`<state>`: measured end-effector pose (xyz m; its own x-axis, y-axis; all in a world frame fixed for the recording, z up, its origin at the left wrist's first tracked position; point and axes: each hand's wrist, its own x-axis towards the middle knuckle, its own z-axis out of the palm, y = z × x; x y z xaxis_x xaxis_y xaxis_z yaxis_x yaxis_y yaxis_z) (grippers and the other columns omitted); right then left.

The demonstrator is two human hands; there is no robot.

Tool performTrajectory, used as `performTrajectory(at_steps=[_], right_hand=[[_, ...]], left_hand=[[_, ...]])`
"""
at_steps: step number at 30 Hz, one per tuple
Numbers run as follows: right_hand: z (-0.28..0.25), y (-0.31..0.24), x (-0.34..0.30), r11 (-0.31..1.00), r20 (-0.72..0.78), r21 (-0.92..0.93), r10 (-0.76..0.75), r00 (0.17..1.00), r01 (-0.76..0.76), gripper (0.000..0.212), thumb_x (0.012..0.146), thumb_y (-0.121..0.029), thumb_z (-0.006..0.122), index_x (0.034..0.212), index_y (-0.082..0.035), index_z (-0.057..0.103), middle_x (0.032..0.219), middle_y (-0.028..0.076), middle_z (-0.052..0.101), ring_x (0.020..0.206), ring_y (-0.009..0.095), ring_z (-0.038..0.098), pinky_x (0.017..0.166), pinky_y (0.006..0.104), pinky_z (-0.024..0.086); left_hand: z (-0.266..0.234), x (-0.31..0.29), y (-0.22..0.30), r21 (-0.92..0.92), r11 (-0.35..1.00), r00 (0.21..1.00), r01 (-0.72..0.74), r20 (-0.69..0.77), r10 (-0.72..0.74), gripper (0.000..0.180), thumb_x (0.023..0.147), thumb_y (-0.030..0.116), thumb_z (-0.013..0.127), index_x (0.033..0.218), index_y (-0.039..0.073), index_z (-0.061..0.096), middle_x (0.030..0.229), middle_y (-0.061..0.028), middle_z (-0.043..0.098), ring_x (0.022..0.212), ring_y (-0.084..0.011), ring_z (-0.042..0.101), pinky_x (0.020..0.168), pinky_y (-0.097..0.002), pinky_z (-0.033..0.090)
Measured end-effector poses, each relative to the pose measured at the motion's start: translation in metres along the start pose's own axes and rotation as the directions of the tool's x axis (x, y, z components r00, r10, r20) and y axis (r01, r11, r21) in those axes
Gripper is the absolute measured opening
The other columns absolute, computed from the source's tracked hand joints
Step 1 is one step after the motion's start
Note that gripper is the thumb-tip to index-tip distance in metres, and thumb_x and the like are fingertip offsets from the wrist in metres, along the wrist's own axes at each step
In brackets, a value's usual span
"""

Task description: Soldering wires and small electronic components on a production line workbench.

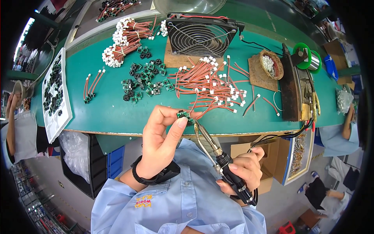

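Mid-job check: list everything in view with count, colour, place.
Table: one, green, centre
Fan: one, black, table back
Held board: one, green, over table front
Soldering iron: one, black and silver, near held board
Loose boards: many, green and black, left of centre
Wired boards: a few, green, left of that pile
Loose leads: many, reddish, white-ended, table centre
Bundled leads: several, reddish, left of fan
Tray: one, white, table's left end
Bowl: one, brown, right
Spool: one, green, far right
Crate: one, black, below left
Cardboard box: at least one, brown, below right
Other people: several, pale clothing, both sides
Left hand: one, bare, on held board
Right hand: one, bare, around soldering iron
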<state>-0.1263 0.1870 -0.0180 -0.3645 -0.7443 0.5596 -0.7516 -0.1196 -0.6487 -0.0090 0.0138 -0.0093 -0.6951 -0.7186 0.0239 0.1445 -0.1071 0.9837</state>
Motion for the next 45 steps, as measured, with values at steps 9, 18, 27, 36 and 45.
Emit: performTrajectory(at_steps=[9, 18, 27, 36, 45], right_hand=[[0.000, 0.000, -0.002, 0.999, 0.003, -0.018, -0.040, 0.999, 0.040, 0.046, 0.062, -0.040, 0.075, 0.092, -0.011, 0.057, 0.064, 0.002, 0.055, 0.057, 0.016, 0.049, 0.080, 0.0413, 0.031], [-0.005, -0.005, -0.003, 0.999, 0.022, 0.025, 0.042, 0.999, -0.042, 0.039, 0.055, -0.028, 0.081, 0.088, -0.017, 0.063, 0.076, -0.004, 0.060, 0.069, 0.012, 0.054, 0.085, 0.0363, 0.030], [-0.009, -0.005, -0.002, 1.000, -0.012, 0.022, 0.021, 1.000, -0.021, 0.038, 0.056, -0.030, 0.080, 0.087, -0.016, 0.063, 0.073, -0.004, 0.060, 0.066, 0.012, 0.054, 0.084, 0.0360, 0.030], [-0.008, -0.003, 0.001, 1.000, -0.009, 0.021, 0.010, 1.000, -0.009, 0.041, 0.061, -0.035, 0.075, 0.090, -0.012, 0.059, 0.067, 0.001, 0.056, 0.061, 0.016, 0.051, 0.081, 0.0397, 0.031], [-0.005, 0.000, -0.002, 0.999, -0.019, -0.019, -0.026, 0.999, 0.026, 0.043, 0.064, -0.039, 0.073, 0.092, -0.010, 0.057, 0.063, 0.002, 0.053, 0.057, 0.016, 0.048, 0.078, 0.0410, 0.031]], left_hand=[[0.002, 0.000, 0.003, -0.003, 1.000, 1.000, -0.010, -0.021, 0.010, 0.009, 0.092, 0.008, 0.044, 0.096, 0.001, 0.041, 0.101, -0.0199, 0.060, 0.098, -0.0247, 0.059, 0.088, -0.0327, 0.042], [0.003, 0.000, 0.005, -0.003, 1.000, 0.999, -0.012, -0.041, 0.012, 0.010, 0.092, 0.011, 0.046, 0.095, 0.002, 0.042, 0.099, -0.0186, 0.061, 0.095, -0.0217, 0.059, 0.087, -0.0318, 0.041], [0.003, 0.003, 0.003, -0.072, 0.997, 0.999, 0.025, -0.031, -0.027, 0.012, 0.092, 0.013, 0.046, 0.094, 0.002, 0.043, 0.098, -0.0184, 0.062, 0.095, -0.0223, 0.059, 0.088, -0.0327, 0.041], [0.000, 0.001, 0.002, -0.056, 0.997, 0.999, 0.046, 0.021, -0.045, 0.011, 0.092, 0.008, 0.046, 0.097, 0.000, 0.042, 0.102, -0.0174, 0.061, 0.096, -0.0150, 0.057, 0.084, -0.0259, 0.041], [0.005, 0.001, 0.003, -0.073, 0.997, 1.000, -0.011, 0.013, 0.012, 0.010, 0.091, 0.006, 0.047, 0.096, 0.000, 0.041, 0.102, -0.0178, 0.061, 0.098, -0.0163, 0.056, 0.085, -0.0266, 0.040]])
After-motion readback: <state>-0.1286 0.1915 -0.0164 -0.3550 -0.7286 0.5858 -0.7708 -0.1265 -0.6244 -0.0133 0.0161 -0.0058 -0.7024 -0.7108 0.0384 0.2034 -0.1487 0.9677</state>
